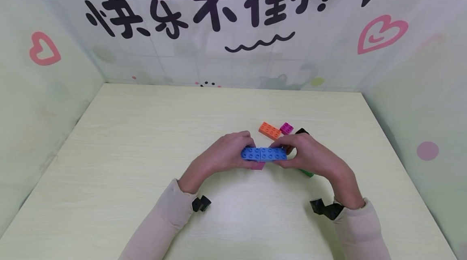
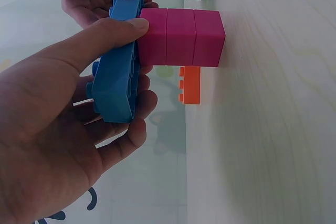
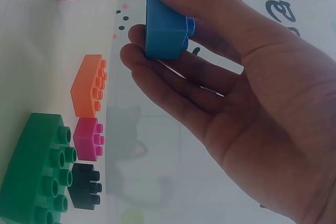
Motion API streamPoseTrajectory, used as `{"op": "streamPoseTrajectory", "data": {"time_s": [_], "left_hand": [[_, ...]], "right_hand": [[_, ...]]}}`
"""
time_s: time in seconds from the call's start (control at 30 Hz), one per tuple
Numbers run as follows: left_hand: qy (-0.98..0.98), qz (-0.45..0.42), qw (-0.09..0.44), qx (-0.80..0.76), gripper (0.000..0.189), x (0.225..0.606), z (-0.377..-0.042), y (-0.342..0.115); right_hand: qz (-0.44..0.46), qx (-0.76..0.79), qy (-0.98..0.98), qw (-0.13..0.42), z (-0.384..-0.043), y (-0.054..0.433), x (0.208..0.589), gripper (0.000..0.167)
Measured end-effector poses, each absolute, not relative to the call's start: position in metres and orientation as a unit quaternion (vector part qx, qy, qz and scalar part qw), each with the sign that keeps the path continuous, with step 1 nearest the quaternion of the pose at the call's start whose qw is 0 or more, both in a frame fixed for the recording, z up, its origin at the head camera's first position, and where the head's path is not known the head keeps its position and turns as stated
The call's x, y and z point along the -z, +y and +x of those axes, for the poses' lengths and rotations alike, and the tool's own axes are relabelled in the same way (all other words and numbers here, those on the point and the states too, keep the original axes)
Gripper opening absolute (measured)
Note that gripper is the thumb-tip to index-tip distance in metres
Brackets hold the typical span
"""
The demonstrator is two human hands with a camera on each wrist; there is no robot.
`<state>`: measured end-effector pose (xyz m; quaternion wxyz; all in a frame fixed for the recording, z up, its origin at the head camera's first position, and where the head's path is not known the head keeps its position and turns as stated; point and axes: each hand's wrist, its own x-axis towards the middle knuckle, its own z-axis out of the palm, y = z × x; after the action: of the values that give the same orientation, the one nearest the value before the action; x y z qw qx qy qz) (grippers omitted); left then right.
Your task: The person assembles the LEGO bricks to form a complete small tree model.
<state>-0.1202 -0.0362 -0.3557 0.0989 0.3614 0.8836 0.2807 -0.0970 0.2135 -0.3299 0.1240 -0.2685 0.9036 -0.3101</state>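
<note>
Two blue studded bricks lie end to end in a row, a seam showing between them in the head view. My left hand (image 1: 230,153) grips the left blue brick (image 1: 251,154), thumb on the near side and fingers behind. The right blue brick (image 1: 273,154) is pinched by my right hand (image 1: 313,154) between thumb and fingers. Below the middle of the row stands a stack of three pink bricks (image 2: 181,38), its top right against the undersides of the blue bricks. From above, the blue row hides most of this stack.
Behind the hands lie an orange brick (image 1: 270,130) and a small magenta brick (image 1: 286,128). A black brick (image 3: 84,186) and a larger green brick (image 3: 32,169) lie toward the right, partly covered by my right hand in the head view. A printed cloth (image 1: 204,61) rises behind the table (image 1: 138,130).
</note>
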Motion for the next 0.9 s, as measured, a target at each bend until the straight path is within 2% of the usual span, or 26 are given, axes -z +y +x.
{"op": "streamPoseTrajectory", "data": {"time_s": [0.67, 0.9], "left_hand": [[0.881, 0.364, 0.099, -0.284, 0.044, 0.356, -0.121, -0.038], [0.883, 0.366, 0.1, -0.277, 0.047, 0.356, -0.121, -0.037]], "right_hand": [[-0.308, 0.296, 0.899, 0.093, -0.099, 0.205, 0.336, 0.041], [-0.302, 0.302, 0.902, 0.063, -0.097, 0.2, 0.34, 0.032]]}}
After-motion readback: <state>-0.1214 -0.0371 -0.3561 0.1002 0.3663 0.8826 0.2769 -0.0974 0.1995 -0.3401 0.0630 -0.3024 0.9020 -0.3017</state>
